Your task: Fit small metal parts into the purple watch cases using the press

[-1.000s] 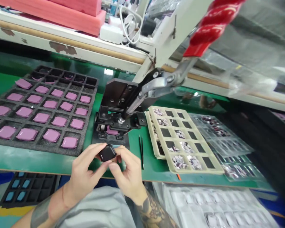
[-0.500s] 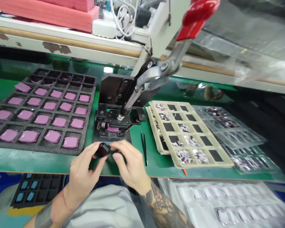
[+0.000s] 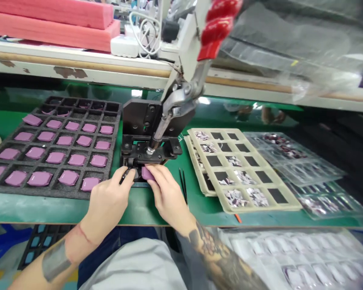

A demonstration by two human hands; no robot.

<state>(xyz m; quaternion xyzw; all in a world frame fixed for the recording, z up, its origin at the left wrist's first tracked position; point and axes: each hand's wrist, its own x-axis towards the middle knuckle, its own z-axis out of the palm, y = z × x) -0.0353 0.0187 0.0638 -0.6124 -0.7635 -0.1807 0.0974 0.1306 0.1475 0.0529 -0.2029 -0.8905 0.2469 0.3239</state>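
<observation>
In the head view my right hand (image 3: pixel 170 198) pinches a small purple watch-shaped case (image 3: pixel 147 173) at the front of a black toggle press (image 3: pixel 145 146). My left hand (image 3: pixel 109 198) is closed on a small dark piece, a black watch-shaped case (image 3: pixel 125 175), just left of the purple one. Fingers cover much of both pieces. The press's red-gripped lever (image 3: pixel 218 30) stands raised. Black tweezers (image 3: pixel 183 183) lie beside my right hand, partly behind it.
On the left a dark foam tray (image 3: pixel 107 174) holds several purple cases. To the right are cream compartment trays (image 3: pixel 190 150) of small parts and clear plastic trays (image 3: pixel 314 169). Pink foam blocks (image 3: pixel 51 32) sit on the shelf. Bagged parts (image 3: pixel 302 257) lie below the table edge.
Both hands have moved forward to the press. My right hand now holds a purple case at its front, where one sat inside before. The black piece has moved up with my left hand.
</observation>
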